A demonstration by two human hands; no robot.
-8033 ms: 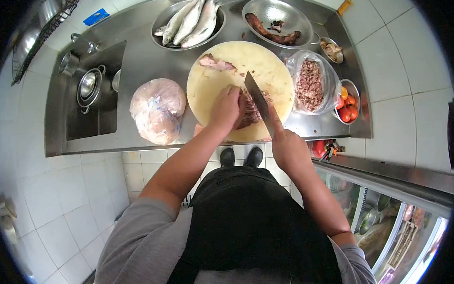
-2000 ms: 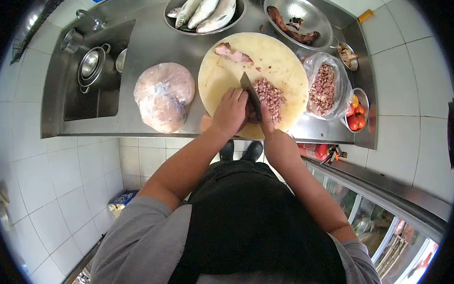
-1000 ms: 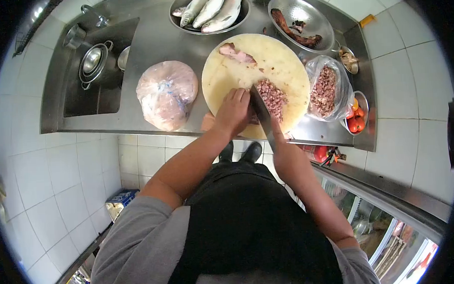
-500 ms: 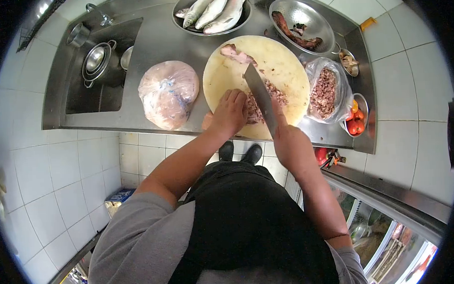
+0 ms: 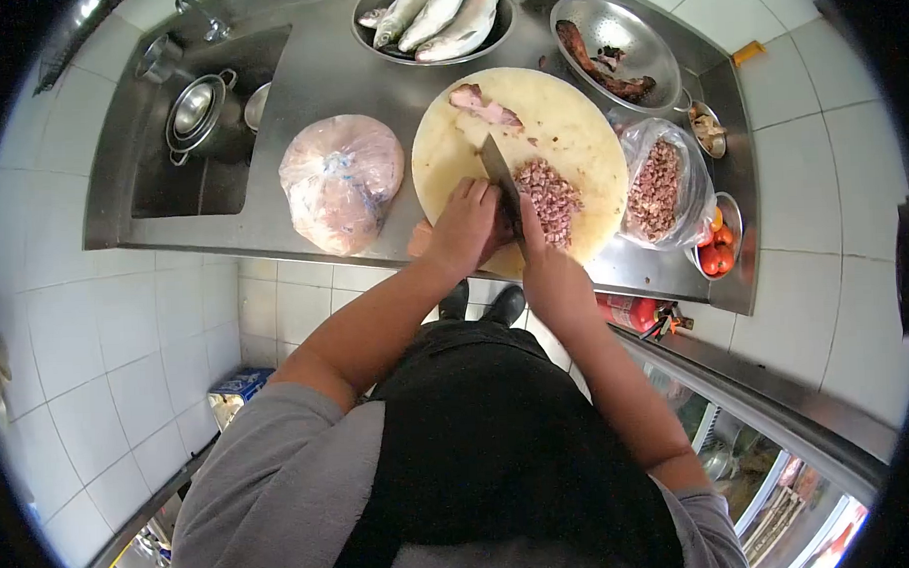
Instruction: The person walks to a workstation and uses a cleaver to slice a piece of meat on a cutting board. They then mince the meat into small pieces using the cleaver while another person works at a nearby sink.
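On a round pale cutting board (image 5: pixel 590 149) lies a heap of chopped meat (image 5: pixel 549 203). My right hand (image 5: pixel 553 281) grips a knife (image 5: pixel 501 177), its blade pointing away from me between the heap and my left hand. The fingers of my left hand (image 5: pixel 464 224) are curled together beside the blade, over meat that is mostly hidden under them. A larger meat piece (image 5: pixel 485 107) rests near the board's far edge. Right of the board, an open plastic bag (image 5: pixel 654 187) holds more chopped meat.
A wrapped bundle (image 5: pixel 341 183) sits left of the board. Behind are a bowl of fish (image 5: pixel 443 22) and a colander (image 5: pixel 657 52) with dark meat. Small bowls with tomatoes (image 5: pixel 716 252) and pale pieces (image 5: pixel 707 130) stand at right. The sink (image 5: pixel 203 188) holds pots.
The knife has moved left, off the chopped heap and close against my left hand. My right hand has shifted left with it, and more of the heap shows.
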